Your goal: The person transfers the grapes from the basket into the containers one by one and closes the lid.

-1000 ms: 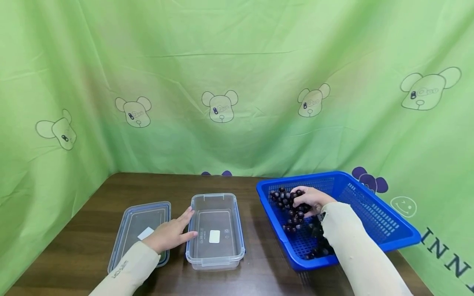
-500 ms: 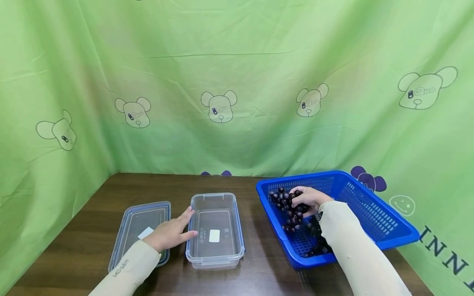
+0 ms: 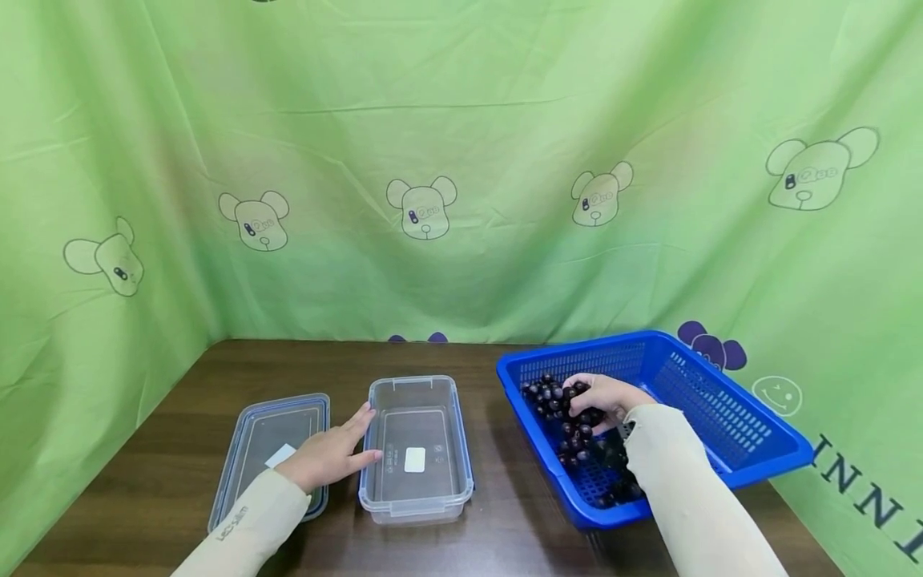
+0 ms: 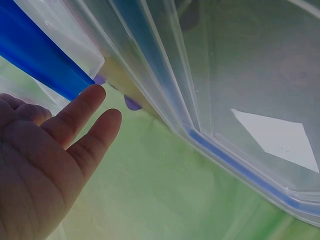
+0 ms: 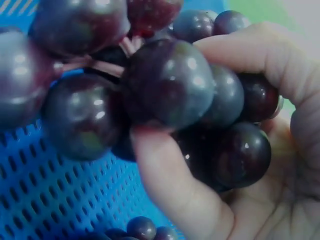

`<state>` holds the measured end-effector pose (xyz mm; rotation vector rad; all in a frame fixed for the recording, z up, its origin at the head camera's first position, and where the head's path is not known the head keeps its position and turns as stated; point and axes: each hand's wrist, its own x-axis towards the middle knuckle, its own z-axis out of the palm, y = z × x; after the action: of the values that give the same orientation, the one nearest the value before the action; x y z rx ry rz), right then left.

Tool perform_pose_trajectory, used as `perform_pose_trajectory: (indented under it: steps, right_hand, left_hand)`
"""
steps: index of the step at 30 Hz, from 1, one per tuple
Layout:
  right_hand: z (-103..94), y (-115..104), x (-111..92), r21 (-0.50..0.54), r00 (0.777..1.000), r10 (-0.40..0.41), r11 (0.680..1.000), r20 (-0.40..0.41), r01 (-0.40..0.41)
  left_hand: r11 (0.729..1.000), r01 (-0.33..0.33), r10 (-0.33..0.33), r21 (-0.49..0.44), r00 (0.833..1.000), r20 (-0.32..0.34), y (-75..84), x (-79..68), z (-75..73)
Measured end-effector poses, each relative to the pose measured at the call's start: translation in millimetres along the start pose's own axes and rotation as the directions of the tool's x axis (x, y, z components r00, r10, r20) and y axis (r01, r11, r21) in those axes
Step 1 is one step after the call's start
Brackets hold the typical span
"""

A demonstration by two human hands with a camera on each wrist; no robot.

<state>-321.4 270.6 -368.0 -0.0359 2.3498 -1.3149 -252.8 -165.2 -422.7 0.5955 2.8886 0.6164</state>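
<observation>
In the head view my right hand (image 3: 604, 398) reaches into the blue basket (image 3: 728, 394) and grips a bunch of dark purple grapes (image 3: 550, 397). The right wrist view shows finger and thumb curled round the grapes (image 5: 167, 85), with pinkish stems between them. More grapes (image 3: 617, 489) lie on the basket floor below. My left hand (image 3: 330, 455) has its fingers straight, fingertips at the left rim of a clear plastic container (image 3: 416, 433) with a white label inside. In the left wrist view the fingers (image 4: 100, 132) are extended beside the container wall.
A clear lid (image 3: 268, 437) with a blue seal and a white label lies left of the container, partly under my left forearm. All stand on a dark wooden table (image 3: 497, 481). A green curtain (image 3: 433, 280) with bear drawings hangs behind and at both sides.
The grape bunch in my right hand has shifted slightly within the basket, its lower grapes moving a little right. My left hand stays at the container. The head view has drifted slightly.
</observation>
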Motion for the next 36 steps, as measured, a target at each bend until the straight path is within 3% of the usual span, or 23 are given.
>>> perform_pose_trajectory:
  steps: [10,16,26,36]
  right_hand:
    - [-10.8,2.4,-4.4,0.018,0.999,-0.037,0.999,-0.005,0.037]
    - [-11.0,5.9,-7.4,0.002,1.0,-0.02,1.0,0.0,0.02]
    - [-10.7,12.6,-19.0,-0.179,0.999,0.016,0.984,0.031,-0.01]
    - [-20.9,1.5,-29.7,-0.044,0.999,-0.043,0.998,-0.001,0.042]
  left_hand:
    - [1.0,-0.013,0.013,-0.024,1.0,0.004,-0.2,0.1,-4.6]
    - [1.0,-0.01,0.01,-0.008,1.0,0.009,0.9,1.3,-5.8]
    - [1.0,0.007,-0.006,-0.015,1.0,0.022,1.4,-0.4,-5.0]
    - [1.0,0.013,-0.013,-0.006,1.0,0.019,1.9,0.1,-5.3]
